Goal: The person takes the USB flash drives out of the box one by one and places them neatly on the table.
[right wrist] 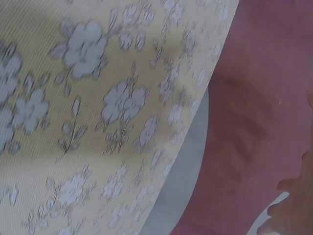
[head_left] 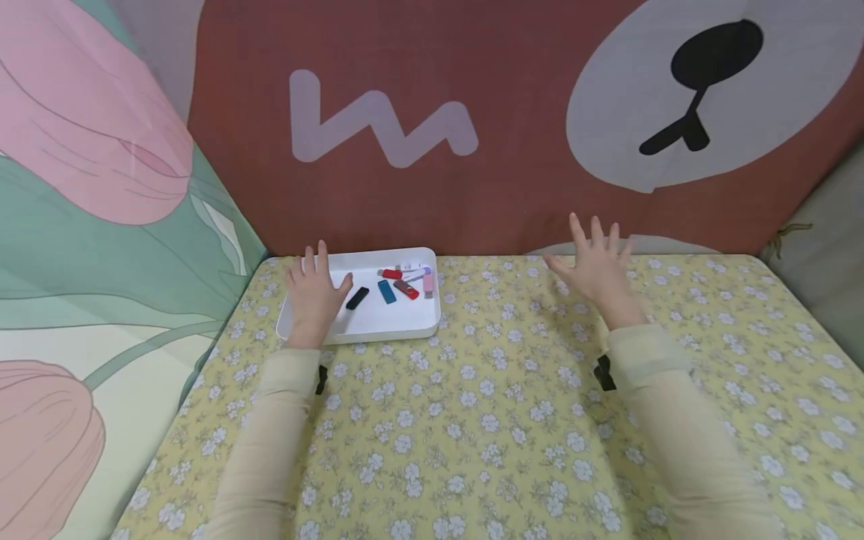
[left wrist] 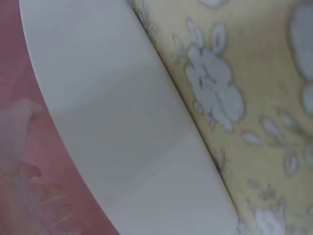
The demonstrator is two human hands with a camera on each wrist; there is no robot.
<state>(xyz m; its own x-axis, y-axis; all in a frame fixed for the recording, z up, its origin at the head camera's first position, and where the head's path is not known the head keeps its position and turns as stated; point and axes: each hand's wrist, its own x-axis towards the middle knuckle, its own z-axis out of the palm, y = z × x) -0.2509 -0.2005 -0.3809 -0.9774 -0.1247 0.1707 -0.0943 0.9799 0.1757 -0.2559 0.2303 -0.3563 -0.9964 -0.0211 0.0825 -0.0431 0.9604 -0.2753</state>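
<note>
A white tray [head_left: 378, 328] stands at the back left of the table, holding several USB flash drives. Among them are a black one [head_left: 357, 298], a blue one [head_left: 386, 291], a pink one [head_left: 428, 284], a red one [head_left: 391, 274] and a red and brown one [head_left: 406, 289]. My left hand [head_left: 313, 296] is spread over the tray's left side, fingers pointing away and holding nothing. In the left wrist view the tray's outer wall [left wrist: 117, 112] fills the middle. Well to the right, my right hand [head_left: 594, 274] is spread above the table with nothing in it.
A yellow floral cloth [head_left: 472, 435] covers the table. Behind it rises a reddish-brown backdrop [head_left: 513, 172] with a cartoon face, and a flower-printed curtain [head_left: 135, 285] hangs along the left. Dark straps [head_left: 604, 373] show at the wrists.
</note>
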